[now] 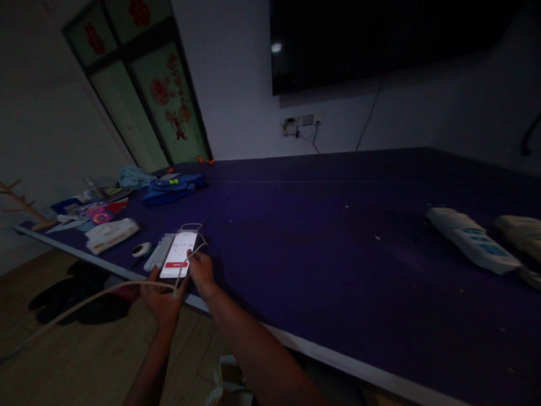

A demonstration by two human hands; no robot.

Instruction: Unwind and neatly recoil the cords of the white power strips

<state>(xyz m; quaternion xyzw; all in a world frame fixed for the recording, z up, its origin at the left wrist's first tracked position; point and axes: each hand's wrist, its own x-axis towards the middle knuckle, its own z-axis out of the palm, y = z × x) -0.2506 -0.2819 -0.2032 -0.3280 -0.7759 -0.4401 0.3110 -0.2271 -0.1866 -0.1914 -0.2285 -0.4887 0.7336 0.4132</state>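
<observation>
A lit smartphone is held just over the near edge of the purple table, with timer-like digits and a red button on its bright screen. At its lower left corner is my left hand, fingers and thumb spread around the bottom end. My right hand grips the right edge, its thumb over the side of the screen. A pale cable runs from the lower left past my left hand and loops beside the phone. Left of the phone lies a pale, elongated object, partly blurred.
A white packet, a small white rounded device and blue cloth lie on the purple table. White-soled shoes rest at the right. A wooden branch stand is far left; a dark screen hangs above.
</observation>
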